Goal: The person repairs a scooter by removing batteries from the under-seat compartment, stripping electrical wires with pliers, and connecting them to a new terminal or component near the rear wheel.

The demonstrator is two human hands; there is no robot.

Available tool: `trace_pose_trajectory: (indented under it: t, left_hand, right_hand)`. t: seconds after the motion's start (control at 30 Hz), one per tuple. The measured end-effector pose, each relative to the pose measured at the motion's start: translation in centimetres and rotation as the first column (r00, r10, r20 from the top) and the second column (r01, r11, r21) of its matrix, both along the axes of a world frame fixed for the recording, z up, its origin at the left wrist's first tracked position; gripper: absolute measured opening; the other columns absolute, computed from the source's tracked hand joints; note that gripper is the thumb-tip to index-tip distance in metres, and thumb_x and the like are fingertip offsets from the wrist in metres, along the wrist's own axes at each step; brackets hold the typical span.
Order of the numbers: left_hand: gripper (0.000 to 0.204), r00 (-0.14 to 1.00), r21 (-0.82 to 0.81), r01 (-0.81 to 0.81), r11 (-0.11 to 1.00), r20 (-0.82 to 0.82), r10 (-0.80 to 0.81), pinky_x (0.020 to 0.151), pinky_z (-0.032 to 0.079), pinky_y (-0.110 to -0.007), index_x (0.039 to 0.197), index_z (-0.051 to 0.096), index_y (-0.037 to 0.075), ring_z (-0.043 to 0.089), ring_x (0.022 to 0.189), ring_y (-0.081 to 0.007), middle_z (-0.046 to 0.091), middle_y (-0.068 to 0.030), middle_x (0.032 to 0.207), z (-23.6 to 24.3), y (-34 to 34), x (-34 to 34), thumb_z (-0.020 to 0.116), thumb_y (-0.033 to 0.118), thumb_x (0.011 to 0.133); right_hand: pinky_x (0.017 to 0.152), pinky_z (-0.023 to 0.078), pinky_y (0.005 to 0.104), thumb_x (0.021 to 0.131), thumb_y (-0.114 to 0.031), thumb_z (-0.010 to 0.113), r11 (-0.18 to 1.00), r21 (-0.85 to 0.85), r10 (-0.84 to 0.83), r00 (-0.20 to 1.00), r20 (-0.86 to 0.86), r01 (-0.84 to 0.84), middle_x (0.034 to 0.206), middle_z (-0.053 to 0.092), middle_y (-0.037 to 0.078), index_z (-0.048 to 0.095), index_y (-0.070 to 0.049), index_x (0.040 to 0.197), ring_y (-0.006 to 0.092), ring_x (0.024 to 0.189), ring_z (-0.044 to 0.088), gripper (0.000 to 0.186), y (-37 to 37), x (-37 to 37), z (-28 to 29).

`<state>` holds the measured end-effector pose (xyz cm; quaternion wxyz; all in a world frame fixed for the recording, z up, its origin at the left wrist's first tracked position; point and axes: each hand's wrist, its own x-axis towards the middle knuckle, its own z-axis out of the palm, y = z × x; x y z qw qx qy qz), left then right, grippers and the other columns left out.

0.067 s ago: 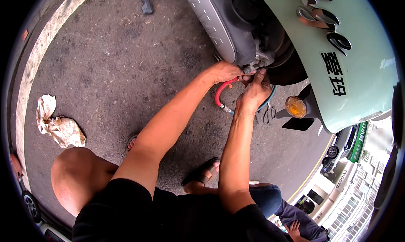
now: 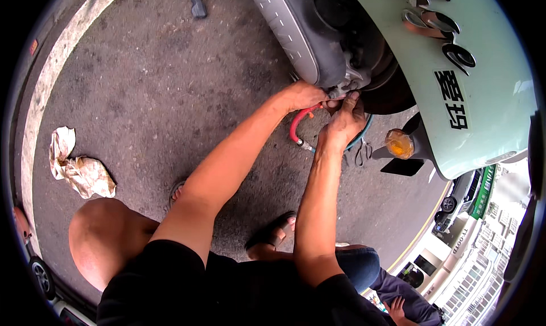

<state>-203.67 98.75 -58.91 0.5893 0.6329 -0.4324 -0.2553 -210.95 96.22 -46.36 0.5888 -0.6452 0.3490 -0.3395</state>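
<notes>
Both hands reach to the wheel side of a light green scooter (image 2: 483, 42). My left hand (image 2: 307, 96) is closed, its fingertips curled in beside a small metal part (image 2: 341, 90) under the grey and black housing (image 2: 290, 27). My right hand (image 2: 344, 121) is closed too, thumb upward and fingers pinched against the same metal part; what each holds is hidden. A red hose (image 2: 296, 124) bends just below my left hand and joins a blue hose (image 2: 362, 136) that passes behind my right wrist. The dark wheel (image 2: 392, 96) sits right of the hands.
A pair of scissors (image 2: 363, 153) lies on the asphalt (image 2: 142, 81) right of my right wrist. An amber turn signal (image 2: 399, 143) juts from the scooter. A crumpled cloth (image 2: 82, 164) lies at left; a black tool-like piece (image 2: 197, 5) is at the top. Another person's hand (image 2: 396, 310) shows lower right.
</notes>
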Motion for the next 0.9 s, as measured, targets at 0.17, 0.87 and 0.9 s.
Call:
trace_pose_trajectory:
  t: [0.17,0.87,0.9]
  left_hand:
    - [0.028,0.994,0.031,0.11,0.993,0.004,-0.11,0.089,0.045,-0.031,0.107,0.063,0.004,0.059,0.096,-0.0176,0.066,-0.0077,0.106,1.4,0.6,0.0,0.052,0.021,0.088]
    - [0.017,0.956,-0.221,-0.037,0.975,-0.292,-0.03,0.058,0.044,-0.024,0.099,0.064,0.002,0.052,0.068,-0.0079,0.061,-0.0008,0.081,1.3,0.0,-0.3,0.057,0.013,0.087]
    - [0.017,0.931,-0.191,-0.03,0.981,-0.363,-0.043,0.059,0.045,-0.025,0.098,0.064,0.003,0.052,0.069,-0.0083,0.061,-0.0013,0.081,1.8,0.2,-0.3,0.057,0.014,0.087]
  right_hand:
    - [0.056,0.048,0.0256,0.097,-0.026,0.048,1.0,-0.016,0.01,1.0,-0.02,-0.01,0.067,0.056,0.003,0.057,0.0,0.089,0.0111,0.057,0.051,0.029,-1.1,-0.4,-0.6]
    - [0.051,0.047,0.0258,0.096,-0.025,0.05,1.0,0.009,0.009,1.0,-0.015,-0.009,0.065,0.057,0.006,0.057,0.003,0.085,0.0123,0.052,0.052,0.031,-0.3,0.2,0.3]
    - [0.052,0.049,0.0255,0.096,-0.026,0.051,1.0,0.01,0.019,1.0,-0.023,-0.019,0.067,0.058,0.006,0.058,0.003,0.089,0.0121,0.054,0.052,0.031,-0.5,0.0,0.1]
